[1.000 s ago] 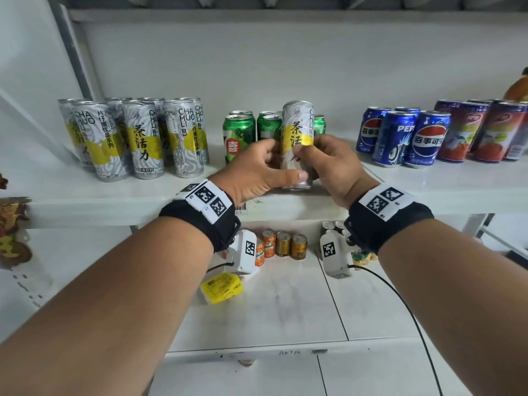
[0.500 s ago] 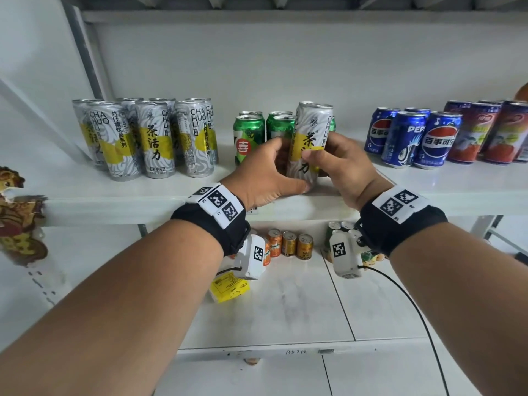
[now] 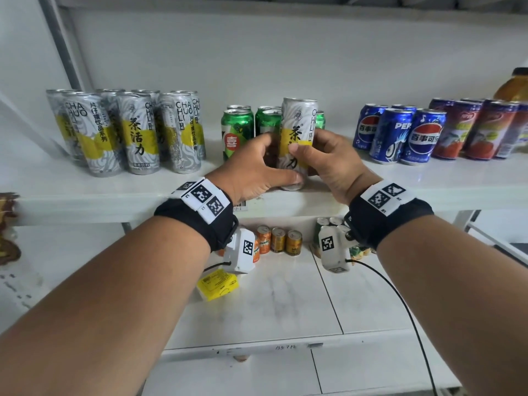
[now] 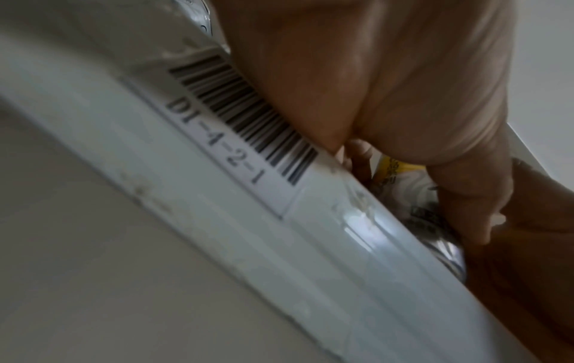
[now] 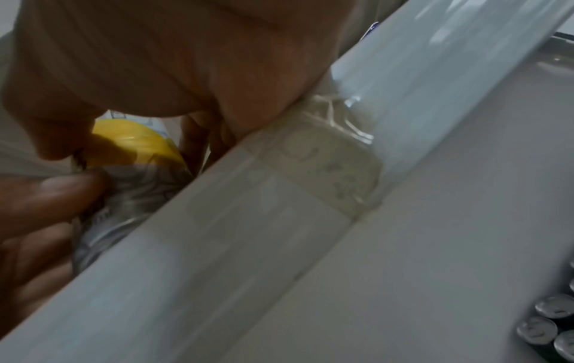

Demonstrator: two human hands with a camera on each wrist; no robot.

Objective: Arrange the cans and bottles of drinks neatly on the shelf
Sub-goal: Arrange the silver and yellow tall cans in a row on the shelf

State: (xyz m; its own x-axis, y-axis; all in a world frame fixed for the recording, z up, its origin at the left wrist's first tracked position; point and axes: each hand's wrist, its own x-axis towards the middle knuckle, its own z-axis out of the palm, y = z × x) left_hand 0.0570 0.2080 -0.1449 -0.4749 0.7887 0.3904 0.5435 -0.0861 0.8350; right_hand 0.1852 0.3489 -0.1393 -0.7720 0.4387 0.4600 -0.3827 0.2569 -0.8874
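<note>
At the front edge of the white shelf (image 3: 85,195), both hands grasp one tall silver-and-yellow tea can (image 3: 298,130), which stands upright on the shelf surface directly in front of the green cans (image 3: 237,130). Well to the left of the grip, a cluster of matching silver-and-yellow cans (image 3: 125,132) stands upright in close rows. Immediately left of the grip, the left hand (image 3: 254,170) curls around the can's lower half, with its thumb lying across the base of the can and its fingers wrapped behind. The left wrist view shows the barcode label (image 4: 248,127) on the shelf lip just below this hand. Immediately right of the grip, the right hand (image 3: 328,161) closes on the same can, its thumb pressed against the yellow band at the front and its fingers curved around the far side. To the right of the grip, blue cola cans (image 3: 400,135) stand together, followed by red cans (image 3: 480,130), with an orange bottle (image 3: 514,87) behind them at the far right edge. Below the grip, small orange cans (image 3: 278,240) stand on the lower shelf (image 3: 271,304).
</note>
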